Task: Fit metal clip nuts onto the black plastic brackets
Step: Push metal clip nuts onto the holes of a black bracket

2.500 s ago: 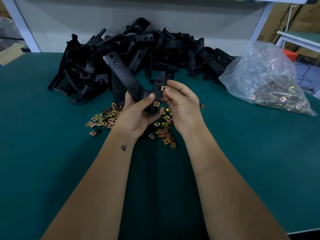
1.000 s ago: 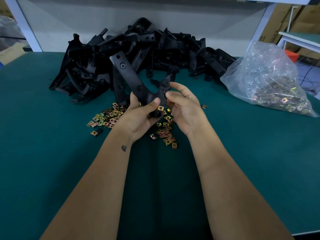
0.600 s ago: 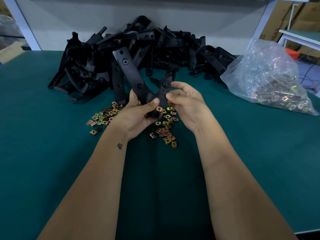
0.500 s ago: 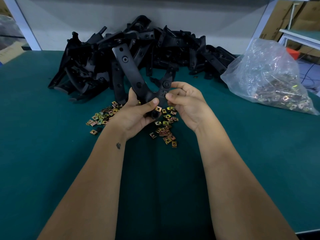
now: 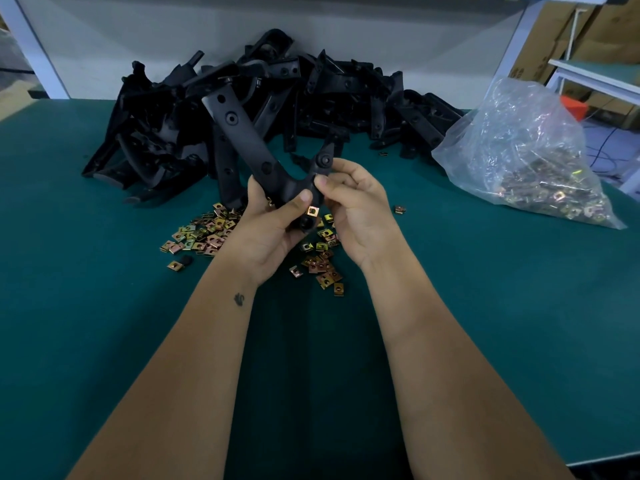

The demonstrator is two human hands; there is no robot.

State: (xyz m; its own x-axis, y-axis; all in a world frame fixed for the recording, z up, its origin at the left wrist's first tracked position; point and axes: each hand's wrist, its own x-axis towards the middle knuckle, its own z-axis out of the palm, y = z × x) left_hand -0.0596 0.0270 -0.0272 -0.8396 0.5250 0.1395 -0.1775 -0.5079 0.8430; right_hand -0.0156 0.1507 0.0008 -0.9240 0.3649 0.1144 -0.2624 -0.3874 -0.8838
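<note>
- Head view: the left hand [image 5: 266, 233] grips the black plastic bracket [image 5: 273, 168] at its lower junction, thumb laid across the front, holding it up above the middle of the bench [image 5: 104, 306], clear of the green top.
- The bracket is a V shape. Its long arm runs from the left hand up and toward the far left, ending near the heap of brackets [image 5: 311, 98] stacked along the far edge; its short arm rises to the right and ends in a round boss.
- The right hand [image 5: 356, 206] has its fingers curled round the short arm, thumb tip pressed just beside the left thumb.
- A fitted clip nut [image 5: 312, 211] sits on the lower tab of the bracket, directly below the two thumbs and between the hands. It looks seated, though how fully I cannot tell.
- Judgement: the next fitting turns on the short arm, which lies in the right hand and points toward the far edge, so the right hand is the nearer one to work it.
- The loose clip nuts [image 5: 207, 233] lie scattered on the bench directly beneath both hands, within easy reach of either.
- A clear plastic bag [image 5: 519, 150] holding more nuts rests toward the far right corner, well apart from the hands.
</note>
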